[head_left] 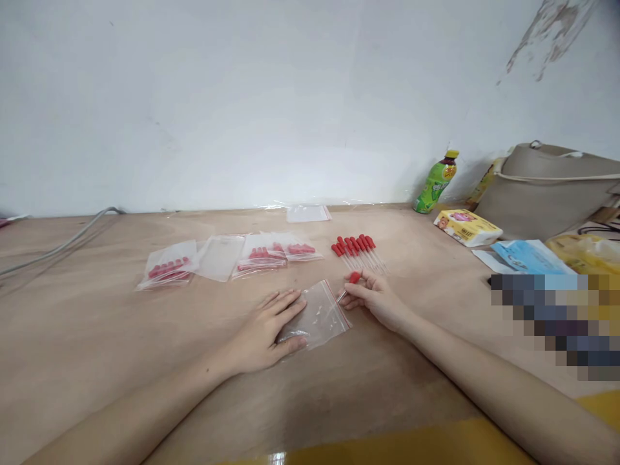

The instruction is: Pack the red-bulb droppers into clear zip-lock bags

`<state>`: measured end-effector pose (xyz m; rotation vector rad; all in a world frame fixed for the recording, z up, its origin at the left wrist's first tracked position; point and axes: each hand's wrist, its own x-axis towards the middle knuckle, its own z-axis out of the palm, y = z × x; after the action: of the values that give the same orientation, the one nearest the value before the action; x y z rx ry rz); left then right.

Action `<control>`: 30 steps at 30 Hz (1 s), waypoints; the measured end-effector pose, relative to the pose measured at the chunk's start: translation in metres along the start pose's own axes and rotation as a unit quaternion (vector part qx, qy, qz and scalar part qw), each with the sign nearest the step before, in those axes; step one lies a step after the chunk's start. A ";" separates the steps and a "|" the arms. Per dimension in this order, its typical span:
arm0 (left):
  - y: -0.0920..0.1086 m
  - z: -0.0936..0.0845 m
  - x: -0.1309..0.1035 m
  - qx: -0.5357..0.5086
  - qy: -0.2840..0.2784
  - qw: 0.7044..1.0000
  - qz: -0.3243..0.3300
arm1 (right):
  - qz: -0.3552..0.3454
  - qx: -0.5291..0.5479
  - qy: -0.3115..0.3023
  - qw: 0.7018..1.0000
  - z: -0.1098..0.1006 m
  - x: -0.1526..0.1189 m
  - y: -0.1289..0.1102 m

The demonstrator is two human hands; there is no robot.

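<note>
A clear zip bag (317, 316) with a red edge lies flat on the table. My left hand (266, 332) rests on its left part, fingers spread. At the bag's right edge, my right hand (375, 298) pinches a dropper with a red bulb (355, 278); its thin tip points down-left at the bag's opening. Whether the tip is inside the bag is too small to tell. Just behind my right hand lies a row of several red-bulbed droppers (356, 248). Bags with red-bulbed pieces inside (169, 268) lie at the left and behind my left hand.
An empty-looking bag (220, 258) lies among the filled ones, another (309, 214) near the wall. At the right are a green bottle (436, 184), a yellow tissue pack (467, 227), a blue packet (530, 256) and a grey bag (547, 194). A cable (72, 239) runs at the left.
</note>
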<state>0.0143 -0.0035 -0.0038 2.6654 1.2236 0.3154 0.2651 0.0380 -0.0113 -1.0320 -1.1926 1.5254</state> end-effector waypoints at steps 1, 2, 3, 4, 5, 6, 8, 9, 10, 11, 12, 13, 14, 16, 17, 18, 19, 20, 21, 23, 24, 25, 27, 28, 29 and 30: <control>-0.001 0.000 0.000 -0.002 0.001 1.000 0.001 | 0.012 -0.018 -0.041 0.999 -0.003 0.000 -0.002; -0.001 0.000 0.000 -0.004 0.001 1.000 0.003 | 0.022 -0.040 -0.081 0.996 -0.007 0.000 -0.003; -0.002 -0.001 0.001 -0.005 0.000 1.000 0.004 | 0.028 -0.064 -0.117 0.991 -0.010 0.000 -0.004; -0.003 -0.001 0.002 -0.007 -0.003 1.000 0.007 | 0.028 -0.089 -0.146 0.985 -0.014 0.001 -0.005; -0.003 -0.002 0.003 -0.010 -0.005 1.000 0.010 | 0.022 -0.117 -0.166 0.979 -0.016 0.001 -0.006; -0.004 -0.002 0.005 -0.012 -0.003 1.000 0.013 | 0.006 -0.148 -0.173 0.974 -0.018 0.002 -0.007; -0.004 -0.002 0.009 -0.017 0.015 1.000 0.016 | -0.050 -0.202 -0.157 0.965 -0.020 0.003 -0.006; -0.003 -0.003 0.011 -0.021 0.028 0.999 0.018 | -0.079 -0.224 -0.142 0.961 -0.020 0.004 -0.005; -0.003 -0.003 0.013 -0.026 0.038 0.999 0.020 | -0.099 -0.241 -0.126 0.957 -0.020 0.005 -0.004; -0.002 -0.003 0.014 -0.032 0.045 0.998 0.026 | -0.109 -0.253 -0.109 0.955 -0.020 0.006 -0.002; -0.001 -0.004 0.014 -0.038 0.047 0.998 0.034 | -0.110 -0.260 -0.092 0.955 -0.021 0.007 0.000; 0.000 -0.005 0.015 -0.041 0.045 0.997 0.043 | -0.103 -0.264 -0.077 0.956 -0.022 0.008 0.001; 0.001 -0.006 0.014 -0.042 0.041 0.997 0.050 | -0.093 -0.264 -0.062 0.958 -0.022 0.009 0.003; 0.003 -0.008 0.013 -0.043 0.030 0.997 0.058 | -0.075 -0.258 -0.042 0.962 -0.023 0.009 0.005; 0.003 -0.009 0.012 -0.047 0.023 0.997 0.059 | -0.069 -0.255 -0.038 0.964 -0.023 0.009 0.005; 0.004 -0.009 0.011 -0.053 0.017 0.997 0.061 | -0.066 -0.251 -0.035 0.965 -0.022 0.008 0.005; 0.003 -0.009 0.011 -0.062 0.013 0.996 0.063 | -0.064 -0.250 -0.033 0.965 -0.021 0.008 0.005; 0.003 -0.009 0.010 -0.070 0.013 0.995 0.066 | -0.065 -0.250 -0.031 0.966 -0.020 0.007 0.005; 0.002 -0.009 0.010 -0.078 0.014 0.995 0.068 | -0.066 -0.251 -0.030 0.965 -0.019 0.006 0.004; 0.000 -0.007 0.010 -0.090 0.018 0.993 0.070 | -0.072 -0.255 -0.031 0.964 -0.016 0.005 0.003; -0.001 -0.006 0.011 -0.093 0.020 0.993 0.068 | -0.074 -0.256 -0.033 0.963 -0.015 0.005 0.003; -0.001 -0.005 0.011 -0.096 0.021 0.993 0.068 | -0.075 -0.258 -0.040 0.962 -0.015 0.005 0.002; -0.002 -0.004 0.012 -0.098 0.024 0.993 0.068 | -0.076 -0.266 -0.070 0.958 -0.015 0.004 0.001; -0.002 -0.004 0.012 -0.098 0.026 0.993 0.068 | -0.079 -0.275 -0.093 0.954 -0.016 0.004 0.000; -0.002 -0.005 0.013 -0.099 0.026 0.992 0.069 | -0.089 -0.290 -0.119 0.945 -0.016 0.003 0.000; -0.002 -0.005 0.013 -0.099 0.024 0.992 0.072 | -0.106 -0.309 -0.141 0.935 -0.017 0.003 -0.001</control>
<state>0.0200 0.0081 0.0018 2.5914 0.9578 0.4986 0.2806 0.0450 -0.0139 -1.0481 -2.0011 1.1699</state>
